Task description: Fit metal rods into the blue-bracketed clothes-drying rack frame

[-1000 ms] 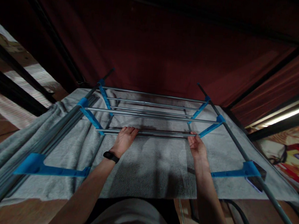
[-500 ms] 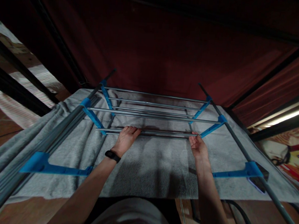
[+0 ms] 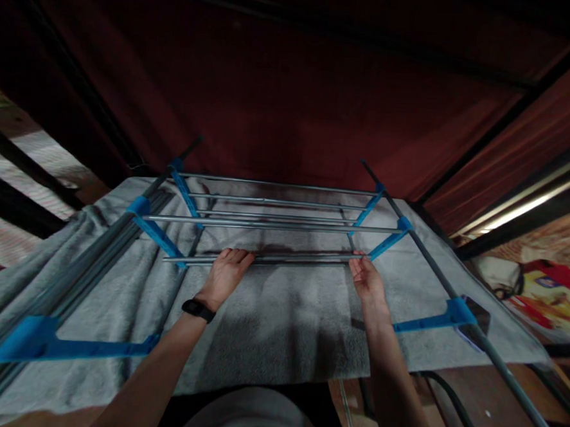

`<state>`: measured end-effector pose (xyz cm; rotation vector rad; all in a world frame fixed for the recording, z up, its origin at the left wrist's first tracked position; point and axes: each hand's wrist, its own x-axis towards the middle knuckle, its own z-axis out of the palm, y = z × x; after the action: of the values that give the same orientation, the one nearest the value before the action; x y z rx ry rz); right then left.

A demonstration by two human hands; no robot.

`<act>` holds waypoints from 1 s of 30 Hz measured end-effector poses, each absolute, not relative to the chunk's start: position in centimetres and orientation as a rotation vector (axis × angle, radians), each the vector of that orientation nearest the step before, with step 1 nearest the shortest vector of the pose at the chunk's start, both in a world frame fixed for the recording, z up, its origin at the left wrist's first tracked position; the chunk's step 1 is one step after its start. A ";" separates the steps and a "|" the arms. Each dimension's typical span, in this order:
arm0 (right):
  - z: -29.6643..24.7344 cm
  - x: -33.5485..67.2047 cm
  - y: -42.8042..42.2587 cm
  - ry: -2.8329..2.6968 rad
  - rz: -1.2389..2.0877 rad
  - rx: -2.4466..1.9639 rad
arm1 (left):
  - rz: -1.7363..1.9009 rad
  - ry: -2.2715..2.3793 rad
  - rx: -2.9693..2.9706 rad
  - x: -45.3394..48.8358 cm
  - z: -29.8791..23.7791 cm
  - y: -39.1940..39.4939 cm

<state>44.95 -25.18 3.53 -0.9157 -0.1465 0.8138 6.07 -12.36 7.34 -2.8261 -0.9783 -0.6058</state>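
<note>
The fingers [image 3: 238, 256] of the left hand [image 3: 223, 275] are curled down over the nearest rod [image 3: 301, 259] and closed on it, on the 9 o'clock side of its middle. The fingers [image 3: 359, 262] of the right hand [image 3: 368, 282] pinch the same rod close to its 3 o'clock end, just short of a blue connector [image 3: 384, 245].

The rod runs from 9 to 3 o'clock in front of the person. Its 9 o'clock end meets a second blue connector [image 3: 161, 235].

Handling: the rod appears to be thin metal tube, so it is probably light, stiff and smooth, and a loose grip may slide along it. A hold toward both ends, as here, looks the steadiest. The plastic connectors are likely the weaker parts.

Toward 12 o'clock, further rods [image 3: 274, 225] span between two long side poles [image 3: 431, 261]. The whole frame lies on a grey towel [image 3: 277, 335]. A black wristband [image 3: 198, 309] sits on the left wrist.
</note>
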 end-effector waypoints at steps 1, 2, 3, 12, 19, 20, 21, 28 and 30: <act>3.6 44.9 -25.2 -0.156 0.808 -0.919 | -0.610 -0.979 -2.829 6.0 7.2 -12.3; 3.7 44.8 -25.2 -0.166 0.805 -0.918 | -0.614 -0.982 -2.828 6.0 7.1 -12.1; 3.8 44.7 -25.1 -0.177 0.805 -0.915 | -0.618 -0.986 -2.821 6.0 6.9 -12.0; 3.4 44.2 -24.9 -0.137 0.827 -0.885 | -0.603 -1.093 -2.796 6.3 6.0 -11.9; 3.3 44.4 -24.9 -0.158 0.824 -0.866 | -0.556 -1.126 -2.804 6.2 5.4 -11.8; 3.4 44.5 -24.9 -0.160 0.823 -0.855 | -0.555 -1.129 -2.796 6.2 5.4 -11.8; 3.5 44.5 -24.9 -0.162 0.820 -0.851 | -0.555 -1.130 -2.788 6.3 5.3 -11.8; 3.3 44.6 -24.8 -0.124 0.838 -0.869 | -0.569 -1.151 -2.788 6.6 5.2 -11.5; 3.2 44.5 -24.8 -0.120 0.841 -0.866 | -0.579 -1.162 -2.788 6.6 5.3 -11.5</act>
<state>44.53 -24.84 3.22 -0.8663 -0.1205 0.8405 6.62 -11.49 5.26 -2.7881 -1.1619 -0.5791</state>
